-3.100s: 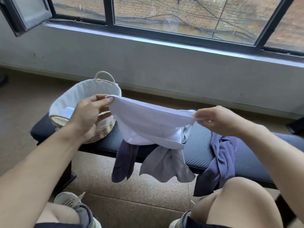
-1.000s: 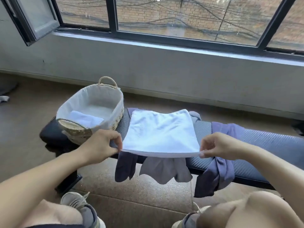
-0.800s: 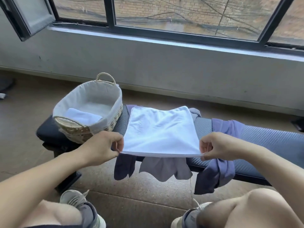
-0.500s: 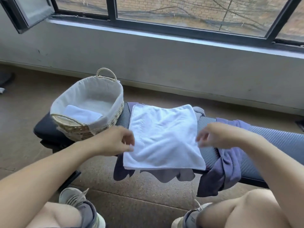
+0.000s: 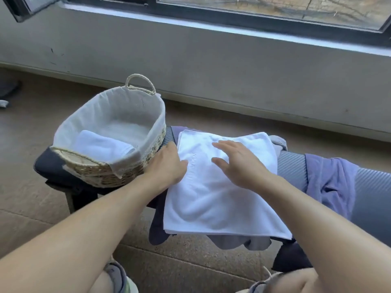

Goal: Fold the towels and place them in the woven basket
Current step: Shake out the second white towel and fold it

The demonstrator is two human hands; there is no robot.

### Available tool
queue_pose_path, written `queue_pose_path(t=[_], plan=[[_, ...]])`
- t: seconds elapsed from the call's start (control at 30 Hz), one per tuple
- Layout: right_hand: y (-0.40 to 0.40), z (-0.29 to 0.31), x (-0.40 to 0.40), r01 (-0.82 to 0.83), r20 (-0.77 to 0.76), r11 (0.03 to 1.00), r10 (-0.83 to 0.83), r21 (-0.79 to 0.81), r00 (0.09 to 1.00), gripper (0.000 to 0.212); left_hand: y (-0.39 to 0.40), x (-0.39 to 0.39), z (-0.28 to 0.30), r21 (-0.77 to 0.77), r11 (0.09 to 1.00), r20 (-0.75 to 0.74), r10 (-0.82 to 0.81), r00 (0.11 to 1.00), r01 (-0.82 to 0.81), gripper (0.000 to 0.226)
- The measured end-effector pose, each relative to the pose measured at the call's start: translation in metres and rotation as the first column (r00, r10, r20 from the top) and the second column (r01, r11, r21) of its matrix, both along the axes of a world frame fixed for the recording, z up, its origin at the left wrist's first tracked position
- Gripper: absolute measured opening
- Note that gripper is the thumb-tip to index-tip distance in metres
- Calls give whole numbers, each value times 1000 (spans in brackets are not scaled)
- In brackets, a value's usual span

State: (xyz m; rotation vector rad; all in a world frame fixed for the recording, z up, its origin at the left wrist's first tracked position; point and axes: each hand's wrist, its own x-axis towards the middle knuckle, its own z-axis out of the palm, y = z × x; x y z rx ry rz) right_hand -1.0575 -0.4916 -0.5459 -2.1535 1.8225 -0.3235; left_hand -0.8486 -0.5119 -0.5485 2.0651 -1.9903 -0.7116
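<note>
A white towel (image 5: 213, 199), folded once, lies flat across the dark bench (image 5: 376, 199), its near edge hanging over the front. My left hand (image 5: 167, 166) rests at the towel's left edge, beside the basket. My right hand (image 5: 239, 163) lies on the towel's middle with fingers spread and straight. The woven basket (image 5: 118, 174) with a pale cloth liner stands on the bench's left end. A folded white towel (image 5: 101, 144) lies inside it at the near left.
Grey and dark towels (image 5: 239, 242) hang from the bench under the white one. A purple towel (image 5: 332, 182) is draped over the bench to the right. A wall and window sill (image 5: 211, 24) run behind. My knees and shoes are below.
I lowered the white towel onto the bench and let go of its near corners. Both hands moved forward onto the towel, the right one to its middle.
</note>
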Motion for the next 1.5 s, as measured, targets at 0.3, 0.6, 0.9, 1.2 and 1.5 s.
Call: queue_pose_path(t=[0.3,0.6,0.9,1.2,1.5], plan=[[-16,-12,34,-65,2,995,65,-82,998,37,1,11,15,23,999,-138,44,989,-42,36],[-100,0,53,31,104,999,-30,-15,994,36,25,27,20,314,946,-210,-17,978,84,34],[-118,-21,60,71,224,994,-87,79,971,20,40,45,15,349,925,-177,-92,980,149,24],[-128,-23,66,132,390,985,-166,113,906,16,40,43,21,307,934,-13,-186,982,181,23],[-132,-30,71,84,134,996,-80,-22,988,25,38,40,26,395,904,-28,-168,985,165,24]])
